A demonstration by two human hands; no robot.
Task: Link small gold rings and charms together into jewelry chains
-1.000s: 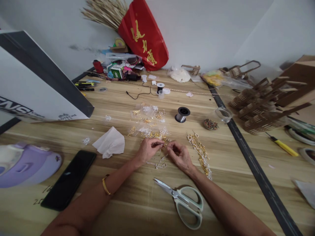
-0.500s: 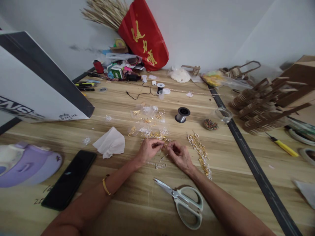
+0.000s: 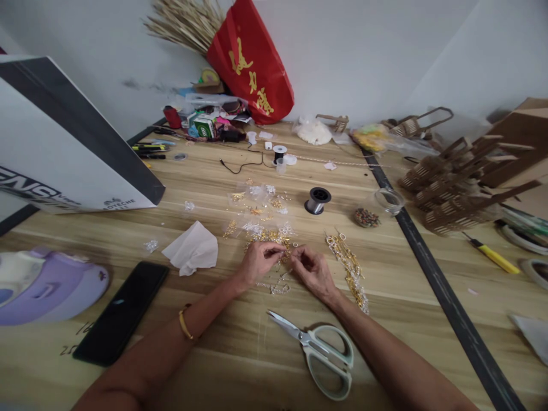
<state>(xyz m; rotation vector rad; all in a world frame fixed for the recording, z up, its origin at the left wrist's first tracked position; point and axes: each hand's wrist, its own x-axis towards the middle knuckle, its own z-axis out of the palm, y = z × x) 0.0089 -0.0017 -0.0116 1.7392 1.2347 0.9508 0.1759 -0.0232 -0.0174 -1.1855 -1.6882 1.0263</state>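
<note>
My left hand (image 3: pixel 262 262) is closed in a pinch at the near edge of a pile of small gold and silver jewelry findings (image 3: pixel 274 235). Facing it, my right hand (image 3: pixel 313 270) pinches too, its fingertips a short gap away. Whatever lies between the fingertips is too small to name. Below the hands a thin silver chain (image 3: pixel 279 289) lies on the wood, partly beside my right fingers. Gold and silver chains (image 3: pixel 349 268) lie in a bunch to the right of my right hand. Between my forearms rest scissors (image 3: pixel 319 348) with pale handles, blades pointing up and left.
A wire spool (image 3: pixel 317 201), a bag of mixed beads (image 3: pixel 366 217) and a clear jar (image 3: pixel 389 202) stand beyond my right hand. On the left are a tissue (image 3: pixel 192 248), a black phone (image 3: pixel 121 314) and a large box (image 3: pixel 77 137). Small woven baskets (image 3: pixel 445 188) crowd the right.
Both hands keep almost the same pinched pose over the same spot. The whole view has shifted very slightly; no object has visibly moved.
</note>
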